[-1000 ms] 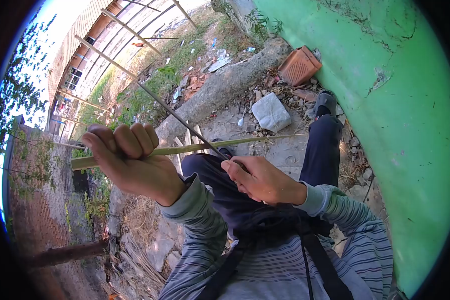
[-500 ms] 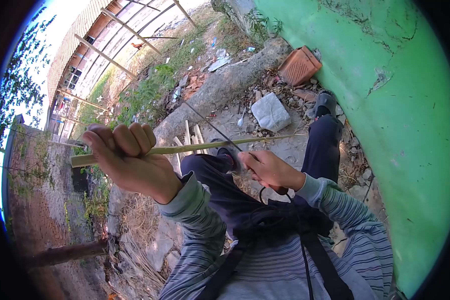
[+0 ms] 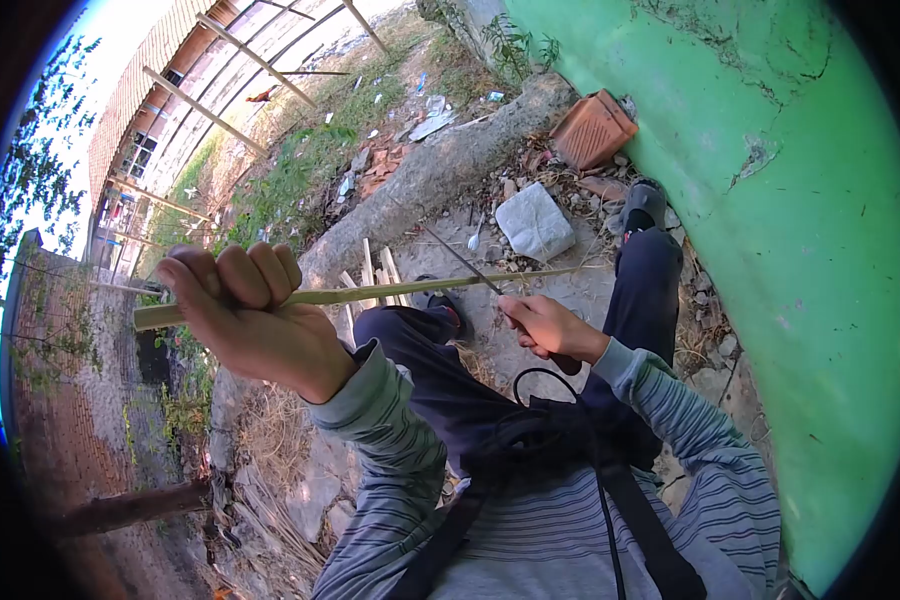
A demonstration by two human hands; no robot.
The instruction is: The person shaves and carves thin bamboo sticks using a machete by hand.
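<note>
My left hand (image 3: pixel 260 325), palm turned up, is closed around a long green-yellow bamboo strip (image 3: pixel 370 293). Its thick end sticks out to the left of the fist, and the thin end tapers off to the right. In my right hand (image 3: pixel 552 330) is a knife (image 3: pixel 460 259) with a narrow dark blade, its brown handle partly showing below the fingers. The blade crosses the strip toward its thin end; whether it bites into the bamboo I cannot tell.
Pale split sticks (image 3: pixel 375 275) lie on the ground beside my foot. Ahead are a white block (image 3: pixel 535 222) and an orange-brown clay piece (image 3: pixel 594 130). A green wall (image 3: pixel 790 250) rises close on the right; a thick root-like ridge (image 3: pixel 420 190) crosses in front.
My right hand and the knife have shifted right along the strip, toward its thin end. My left hand keeps its hold in nearly the same place.
</note>
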